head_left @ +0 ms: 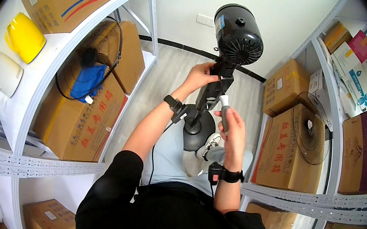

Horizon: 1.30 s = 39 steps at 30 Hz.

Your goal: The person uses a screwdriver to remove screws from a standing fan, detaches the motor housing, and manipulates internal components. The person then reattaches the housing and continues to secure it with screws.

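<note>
A black standing fan stands in front of me, its motor housing (238, 34) at the top, its column (211, 92) below and its round base (197, 130) on the floor. No blades or grille are on it. My left hand (203, 76) grips the upper part of the column just under the motor. My right hand (232, 127) holds a screwdriver with a grey and white handle (225, 106), its tip pointed up at the column. Both wrists carry black bands with cables.
White metal shelves flank me. The left shelf holds cardboard boxes (77, 120), a wire fan grille (90, 57) with blue blades, a yellow helmet (24, 36) and a white one (3, 72). The right shelf holds boxes (287, 150) and another grille (312, 130).
</note>
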### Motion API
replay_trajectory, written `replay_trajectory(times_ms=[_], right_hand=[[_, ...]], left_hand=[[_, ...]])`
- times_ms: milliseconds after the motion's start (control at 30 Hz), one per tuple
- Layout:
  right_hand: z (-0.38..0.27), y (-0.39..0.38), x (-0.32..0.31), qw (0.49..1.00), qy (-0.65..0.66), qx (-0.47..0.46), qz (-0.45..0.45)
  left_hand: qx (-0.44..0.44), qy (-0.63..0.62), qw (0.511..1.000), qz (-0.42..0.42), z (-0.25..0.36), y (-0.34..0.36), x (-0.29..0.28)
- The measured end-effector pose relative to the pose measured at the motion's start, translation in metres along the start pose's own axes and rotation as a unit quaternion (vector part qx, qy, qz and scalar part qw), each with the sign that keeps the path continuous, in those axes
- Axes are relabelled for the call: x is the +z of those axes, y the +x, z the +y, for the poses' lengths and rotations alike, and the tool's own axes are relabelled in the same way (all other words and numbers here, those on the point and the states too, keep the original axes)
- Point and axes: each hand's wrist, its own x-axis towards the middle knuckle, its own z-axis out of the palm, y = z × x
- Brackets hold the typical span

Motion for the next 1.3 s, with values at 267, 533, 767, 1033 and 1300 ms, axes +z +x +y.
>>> replay_trajectory(times_ms=[267,533,767,1033,1300], right_hand=[[0.022,-0.004,0.004,0.912,-0.235,-0.264,0.207],[0.039,-0.011,0.013,0.759,-0.397,-0.455,0.242],[0.042,-0.005,0.014,0.780,-0.332,-0.449,0.282],[0.030,-0.007,0.012,0.786,-0.363,-0.420,0.272],[0.036,-0.008,0.012,0.752,-0.400,-0.447,0.274]], left_hand=[[-0.001,0.015,1.000,-0.002,0.004,0.000,0.003],[0.000,0.008,1.000,0.000,0.003,-0.001,0.006],[0.007,0.060,0.998,0.027,0.004,-0.002,0.008],[0.025,0.079,0.995,0.046,0.005,-0.007,0.009],[-0.152,-0.185,0.971,0.011,0.015,-0.040,0.016]])
